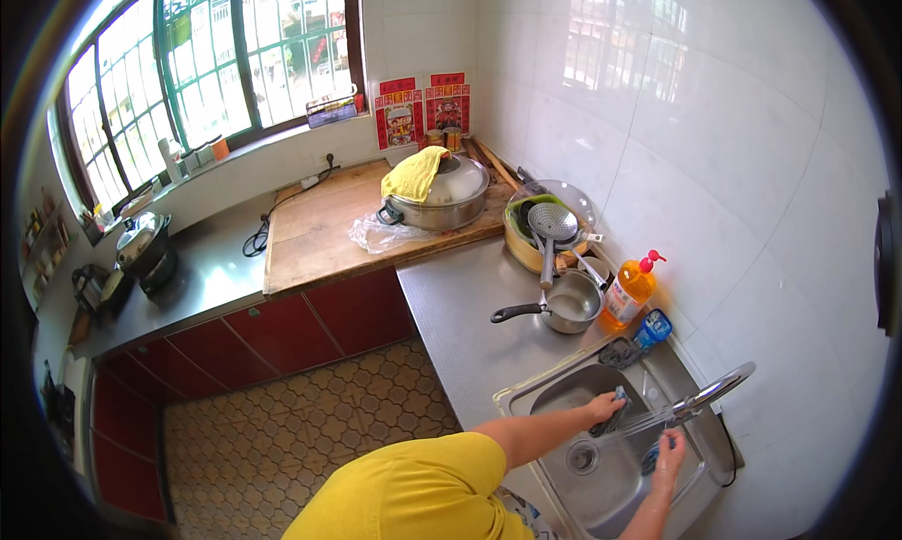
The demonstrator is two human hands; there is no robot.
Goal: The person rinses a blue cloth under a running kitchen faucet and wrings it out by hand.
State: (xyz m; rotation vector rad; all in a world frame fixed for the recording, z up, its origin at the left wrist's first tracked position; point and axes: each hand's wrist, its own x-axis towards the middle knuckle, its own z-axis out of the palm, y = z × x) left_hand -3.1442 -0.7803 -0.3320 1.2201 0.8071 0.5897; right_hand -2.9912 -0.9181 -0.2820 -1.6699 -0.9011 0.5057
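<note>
Both my hands are over a stainless steel sink (606,494). My left hand (604,407) grips a wet bluish-grey cloth (620,416) above the sink's far part. At the right, my right hand (668,450) is closed on a blue cloth piece (652,457); whether both pieces are one cloth I cannot tell. A curved chrome faucet (719,388) rises from the rim, and water streams from it towards my left hand. The drain (583,457) shows below, between my hands.
Beyond the sink are a dark scouring pad (617,352), a blue container (653,328), an orange soap bottle (628,293), a saucepan (572,302) and a basin (525,247) of utensils. A lidded steel pot (444,205) with a yellow cloth (416,175) stands on a wooden board (317,223).
</note>
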